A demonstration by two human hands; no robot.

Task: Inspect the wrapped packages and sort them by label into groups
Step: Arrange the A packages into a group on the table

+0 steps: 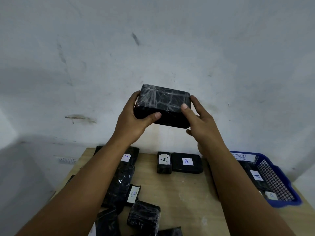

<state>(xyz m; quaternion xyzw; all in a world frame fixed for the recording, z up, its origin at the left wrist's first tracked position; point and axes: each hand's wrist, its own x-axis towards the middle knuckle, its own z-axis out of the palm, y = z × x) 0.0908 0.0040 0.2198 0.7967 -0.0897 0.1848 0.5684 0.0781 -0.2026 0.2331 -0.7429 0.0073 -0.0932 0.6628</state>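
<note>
While my left hand [134, 120] and right hand [199, 121] clamp a label-hidden wrapped package [163, 106], two A packages sit in the right blue basket [279, 181]; most remain unsorted.

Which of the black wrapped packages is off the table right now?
The package held up before the wall by both hands, left and right. It shows no label; the others lie on the table or in the blue basket.

head view, forward-down, close over table [179, 193]
</note>
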